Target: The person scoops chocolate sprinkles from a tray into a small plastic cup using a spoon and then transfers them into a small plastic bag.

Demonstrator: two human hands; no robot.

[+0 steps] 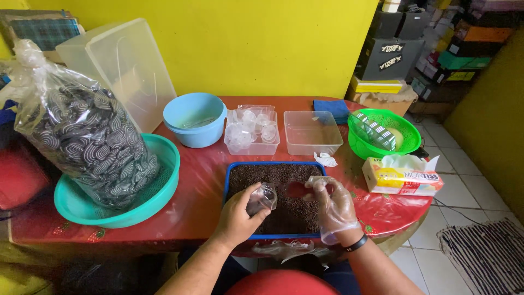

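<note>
Head view, looking down on a round surface (196, 191) with a red glossy cover. Left hand (240, 216), bare, closes its fingers around a small clear plastic cup (263, 198), held tilted just above a blue rectangular tray (226, 183). This tray lies at the near edge of the surface and is filled with dark brown granules (284, 210); a bare red patch shows in the layer near its middle. Right hand (333, 205), in a thin clear plastic glove, hovers over the tray's right half with fingers curled narrow, pinching something small at the fingertips (316, 183); what it is cannot be told. A dark band circles the right wrist.

Behind the tray stand a clear box of small cups (252, 131) and an empty clear rectangular container (312, 131). A light blue bowl (195, 117) stands left of these. At far left, a teal basin (117, 210) holds a clear bag of dark striped pieces (90, 139). At right are a green basket (385, 131) and a tissue box (401, 176).
</note>
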